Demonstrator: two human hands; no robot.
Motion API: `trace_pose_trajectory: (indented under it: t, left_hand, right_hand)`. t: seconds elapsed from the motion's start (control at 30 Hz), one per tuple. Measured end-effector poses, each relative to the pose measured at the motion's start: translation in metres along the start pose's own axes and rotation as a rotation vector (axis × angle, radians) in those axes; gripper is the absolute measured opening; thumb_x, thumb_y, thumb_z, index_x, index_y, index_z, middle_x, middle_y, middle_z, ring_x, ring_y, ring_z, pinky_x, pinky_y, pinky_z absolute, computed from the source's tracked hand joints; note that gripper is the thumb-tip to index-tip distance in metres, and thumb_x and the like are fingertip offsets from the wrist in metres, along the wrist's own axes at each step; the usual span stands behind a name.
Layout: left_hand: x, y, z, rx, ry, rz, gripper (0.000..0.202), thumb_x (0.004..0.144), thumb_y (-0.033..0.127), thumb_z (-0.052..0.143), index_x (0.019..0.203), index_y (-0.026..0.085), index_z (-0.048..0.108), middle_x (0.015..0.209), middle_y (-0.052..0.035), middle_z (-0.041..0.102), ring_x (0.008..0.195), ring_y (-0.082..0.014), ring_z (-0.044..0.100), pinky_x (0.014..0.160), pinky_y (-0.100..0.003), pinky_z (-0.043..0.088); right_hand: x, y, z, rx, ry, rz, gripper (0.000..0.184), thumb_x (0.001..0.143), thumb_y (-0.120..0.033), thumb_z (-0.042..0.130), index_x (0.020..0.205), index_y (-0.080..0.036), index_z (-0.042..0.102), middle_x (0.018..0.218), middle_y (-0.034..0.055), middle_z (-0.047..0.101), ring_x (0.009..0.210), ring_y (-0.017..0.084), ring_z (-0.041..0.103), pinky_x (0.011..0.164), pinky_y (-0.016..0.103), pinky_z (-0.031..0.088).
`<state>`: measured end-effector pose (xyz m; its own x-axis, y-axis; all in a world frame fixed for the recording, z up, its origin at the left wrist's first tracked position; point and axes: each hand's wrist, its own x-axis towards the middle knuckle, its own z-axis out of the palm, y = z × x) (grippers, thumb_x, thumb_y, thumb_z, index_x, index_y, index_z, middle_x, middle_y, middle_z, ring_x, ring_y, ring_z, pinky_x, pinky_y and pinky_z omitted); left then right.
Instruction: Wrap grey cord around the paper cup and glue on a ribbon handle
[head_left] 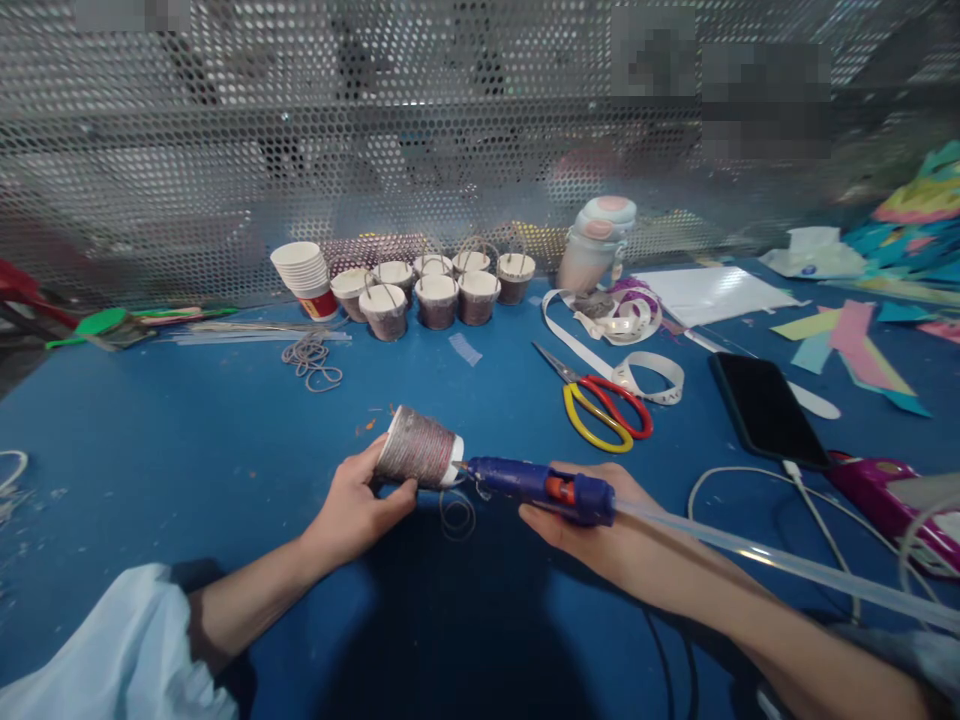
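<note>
My left hand grips a paper cup lying on its side, wrapped in grey-brown cord for most of its height. A white band shows bare at the cup's right end, and a loose loop of cord hangs below it. In my right hand is a blue hot glue gun, its nozzle at the cup's white end; I cannot tell if it touches. A long clear glue stick sticks out of the gun's back.
Several cord-wrapped cups with handles and a stack of paper cups stand before a perforated metal screen. Scissors, white ribbon, a phone and a bottle lie rightward. A cord bundle sits left.
</note>
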<state>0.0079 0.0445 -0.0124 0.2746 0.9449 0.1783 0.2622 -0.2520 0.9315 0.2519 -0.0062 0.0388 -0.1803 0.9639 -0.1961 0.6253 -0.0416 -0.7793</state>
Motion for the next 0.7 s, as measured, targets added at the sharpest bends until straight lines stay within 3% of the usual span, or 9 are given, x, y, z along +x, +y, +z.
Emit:
trace_pose_trajectory:
  t: [0.17, 0.33, 0.53, 0.7]
  left_hand:
    - [0.001, 0.002, 0.001, -0.078, 0.016, -0.117, 0.013, 0.067, 0.018, 0.061, 0.079, 0.014, 0.067, 0.07, 0.0005, 0.066, 0.063, -0.0121, 0.058, 0.062, -0.021, 0.047]
    - [0.001, 0.003, 0.0, -0.088, 0.0, -0.13, 0.011, 0.067, 0.018, 0.061, 0.076, 0.014, 0.065, 0.068, 0.001, 0.065, 0.061, -0.0116, 0.057, 0.061, -0.021, 0.047]
    - [0.001, 0.003, -0.001, -0.074, -0.033, -0.083, 0.013, 0.068, 0.018, 0.06, 0.079, 0.014, 0.067, 0.071, -0.0003, 0.067, 0.064, -0.0125, 0.059, 0.062, -0.022, 0.047]
    - [0.001, 0.003, 0.0, -0.063, -0.037, -0.05, 0.014, 0.068, 0.018, 0.06, 0.079, 0.014, 0.067, 0.074, -0.0015, 0.067, 0.064, -0.0133, 0.06, 0.061, -0.022, 0.047]
  right_hand:
    - [-0.003, 0.0, 0.003, -0.04, -0.09, -0.173, 0.025, 0.084, -0.034, 0.054, 0.065, -0.02, 0.047, 0.057, -0.0036, 0.049, 0.049, 0.008, 0.039, 0.047, 0.021, 0.031]
    - [-0.003, 0.0, 0.003, -0.02, -0.076, -0.214, 0.024, 0.085, -0.034, 0.053, 0.066, -0.019, 0.049, 0.057, -0.0036, 0.05, 0.049, 0.008, 0.04, 0.047, 0.021, 0.032]
    - [0.001, 0.002, 0.0, 0.041, 0.024, -0.014, 0.026, 0.078, -0.039, 0.057, 0.063, -0.02, 0.048, 0.055, -0.0036, 0.047, 0.049, 0.01, 0.041, 0.046, 0.023, 0.034]
    - [0.0, -0.007, -0.008, 0.088, -0.015, 0.076, 0.027, 0.076, -0.042, 0.056, 0.063, -0.021, 0.049, 0.054, -0.0039, 0.044, 0.049, 0.01, 0.038, 0.043, 0.022, 0.033]
